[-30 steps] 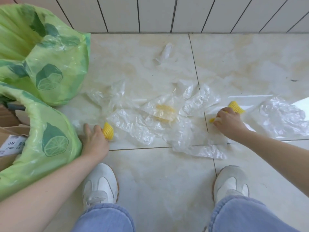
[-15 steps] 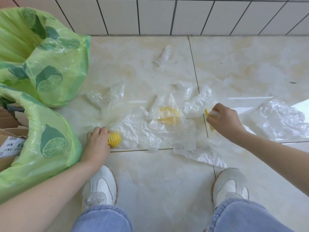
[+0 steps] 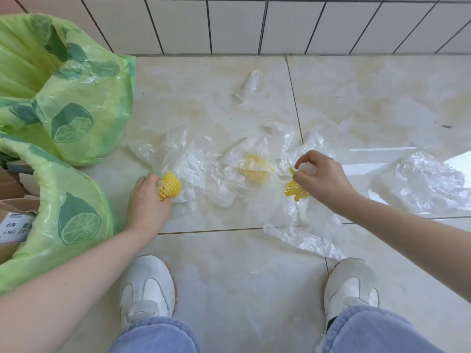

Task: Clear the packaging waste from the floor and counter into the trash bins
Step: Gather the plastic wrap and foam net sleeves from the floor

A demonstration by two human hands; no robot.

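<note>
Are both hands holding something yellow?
Yes, the left hand grips a yellow foam net and the right hand pinches another yellow net above the plastic on the floor.

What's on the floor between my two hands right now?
In the head view, crumpled clear plastic lies between the left hand and right hand, with a yellow foam net under it.
</note>
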